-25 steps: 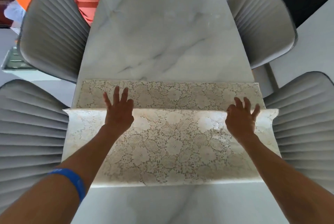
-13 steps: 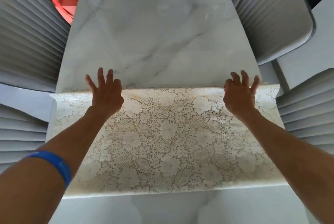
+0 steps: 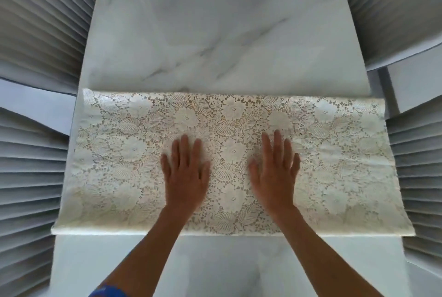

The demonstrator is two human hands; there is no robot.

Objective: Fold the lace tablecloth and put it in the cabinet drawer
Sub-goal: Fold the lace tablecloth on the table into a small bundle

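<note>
The lace tablecloth (image 3: 229, 160) was laid as a folded band across the marble table (image 3: 215, 40), long axis running left to right, short axis running away from the person. Both short ends were seen overhanging the table's side edges, toward the ribbed grey chairs (image 3: 35, 153) on either side.

Left hand (image 3: 185, 174) and right hand (image 3: 275, 172) were placed flat on the band, palms down, fingers straight and slightly spread, pointing away from the body. Nothing was gripped or pinched; the cloth was only pressed. The hands were set close together either side of the band's midline, with a single flower motif's width of lace between them.

Key relation: the band's ends lay well outboard of both hands, left end nearer the left hand, right end nearer the right. Neither end was within reach of the fingers as positioned. The next fold was judged to be across the long axis, one end brought over to the other, so a hand would need to be taken out sideways along the band to an end before anything could be lifted.

Stage was judged as mid-fold: flattening of the current layer, further folds outstanding. No cabinet drawer was in view.

Risk noted: overhanging ends could drag the layers askew if only one end were lifted.
</note>
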